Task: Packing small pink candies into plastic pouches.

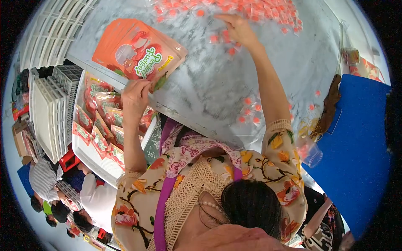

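My left hand (135,99) is at the near edge of a fanned stack of flat red printed pouches (138,54). Its thumb and fingers are closed on the near edge of the top pouch. Farther right, my right hand (240,31) reaches over the table with the index finger stretched out to the left and the other fingers partly hidden. Beside and under that hand lie a few small clear packets (214,39) with red pieces inside. A large pile of the same packets (268,14) spreads along the far side of the grey table (201,92).
To my left, a white basket (90,165) holds several filled red pouches. Stacked white crates (50,113) stand beyond it. Loose packets (250,111) lie near my right forearm. A clear plastic cup (310,154) and a blue board (356,138) are at right. Other people work at lower left.
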`<state>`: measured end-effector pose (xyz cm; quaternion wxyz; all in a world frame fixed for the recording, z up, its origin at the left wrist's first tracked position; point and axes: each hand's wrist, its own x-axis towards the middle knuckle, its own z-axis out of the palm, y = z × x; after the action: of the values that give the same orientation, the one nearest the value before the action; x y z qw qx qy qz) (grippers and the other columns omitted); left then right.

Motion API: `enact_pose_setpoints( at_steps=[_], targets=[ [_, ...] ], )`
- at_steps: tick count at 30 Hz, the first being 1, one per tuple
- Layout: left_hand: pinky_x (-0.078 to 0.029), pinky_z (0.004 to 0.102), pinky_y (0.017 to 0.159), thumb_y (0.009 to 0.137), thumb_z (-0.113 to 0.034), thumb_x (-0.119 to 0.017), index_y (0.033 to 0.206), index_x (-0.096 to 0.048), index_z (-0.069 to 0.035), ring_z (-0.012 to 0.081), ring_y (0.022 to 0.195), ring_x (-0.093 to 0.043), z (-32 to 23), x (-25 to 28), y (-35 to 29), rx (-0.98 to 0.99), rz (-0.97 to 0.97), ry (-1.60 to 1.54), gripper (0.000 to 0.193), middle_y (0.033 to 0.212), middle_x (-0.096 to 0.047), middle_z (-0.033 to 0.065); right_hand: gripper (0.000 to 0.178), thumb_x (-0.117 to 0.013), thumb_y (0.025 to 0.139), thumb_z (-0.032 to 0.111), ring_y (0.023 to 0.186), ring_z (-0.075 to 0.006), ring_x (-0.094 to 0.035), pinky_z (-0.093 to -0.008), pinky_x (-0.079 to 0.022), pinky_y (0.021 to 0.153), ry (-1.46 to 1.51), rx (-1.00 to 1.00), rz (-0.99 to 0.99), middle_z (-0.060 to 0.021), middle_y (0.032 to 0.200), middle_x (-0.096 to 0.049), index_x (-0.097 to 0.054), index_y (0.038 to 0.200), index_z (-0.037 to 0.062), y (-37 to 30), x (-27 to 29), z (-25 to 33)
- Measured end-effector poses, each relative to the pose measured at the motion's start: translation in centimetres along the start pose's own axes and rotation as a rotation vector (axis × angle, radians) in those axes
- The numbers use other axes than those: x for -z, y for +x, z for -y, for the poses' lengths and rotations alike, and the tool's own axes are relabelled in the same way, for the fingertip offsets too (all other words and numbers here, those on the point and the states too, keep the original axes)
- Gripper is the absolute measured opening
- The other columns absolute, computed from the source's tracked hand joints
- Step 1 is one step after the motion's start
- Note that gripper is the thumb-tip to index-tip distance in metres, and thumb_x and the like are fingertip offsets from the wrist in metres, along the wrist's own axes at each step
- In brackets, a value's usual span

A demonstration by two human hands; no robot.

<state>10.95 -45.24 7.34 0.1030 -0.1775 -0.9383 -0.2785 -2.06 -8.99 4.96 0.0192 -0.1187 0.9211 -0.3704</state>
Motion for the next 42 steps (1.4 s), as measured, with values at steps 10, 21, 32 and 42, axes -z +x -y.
enact_pose_setpoints(
  at_steps=[10, 21, 32, 42],
  targets=[
    [-0.044, 0.023, 0.053, 0.073, -0.007, -0.076, 0.076, -0.07, -0.001, 0.008, 0.056, -0.056, 0.2, 1.1, 1.2, 0.38, 0.149, -0.223, 0.01, 0.066, -0.067, 0.004, 0.035, -0.066, 0.082, 0.025, 0.112, -0.0285, -0.054, -0.0386, -0.04, 0.097, -0.292, 0.394, -0.167, -0.0071, 0.125, -0.059, -0.064, 0.113, 0.0094, -0.8, -4.3, -1.6],
    [-0.046, 0.0272, 0.055, 0.078, -0.012, -0.071, 0.079, -0.069, -0.001, 0.0119, 0.058, -0.062, 2.2, -0.6, 2.3, 0.229, 0.136, -0.288, 0.011, 0.068, -0.066, 0.0078, 0.043, -0.075, 0.071, 0.01, 0.107, -0.0319, -0.056, -0.0389, -0.045, 0.092, -0.383, 0.087, -0.146, -0.0077, 0.122, -0.06, -0.064, 0.112, 0.0073, -19.1, -2.2, 2.5],
    [-0.045, 0.0272, 0.054, 0.071, -0.023, -0.079, 0.074, -0.07, -0.003, 0.0112, 0.056, -0.058, -4.3, 0.7, 3.2, 0.236, 0.305, -0.205, 0.022, 0.061, -0.063, 0.0047, 0.038, -0.066, 0.068, 0.004, 0.093, -0.023, -0.061, -0.0349, -0.052, 0.076, -0.191, 0.634, -0.383, -0.0041, 0.108, -0.064, -0.065, 0.106, 0.0076, -13.0, -8.4, 14.2],
    [-0.047, 0.0339, 0.059, 0.072, -0.011, -0.065, 0.084, -0.066, -0.003, 0.0191, 0.059, -0.06, -5.6, -0.3, 3.7, 0.138, 0.344, -0.378, 0.014, 0.067, -0.063, 0.0096, 0.03, -0.06, 0.067, 0.006, 0.084, -0.0207, -0.06, -0.0313, -0.052, 0.066, -0.344, 0.636, -0.46, -0.0028, 0.095, -0.058, -0.065, 0.096, 0.0068, -13.9, -7.5, 15.7]
  ],
)
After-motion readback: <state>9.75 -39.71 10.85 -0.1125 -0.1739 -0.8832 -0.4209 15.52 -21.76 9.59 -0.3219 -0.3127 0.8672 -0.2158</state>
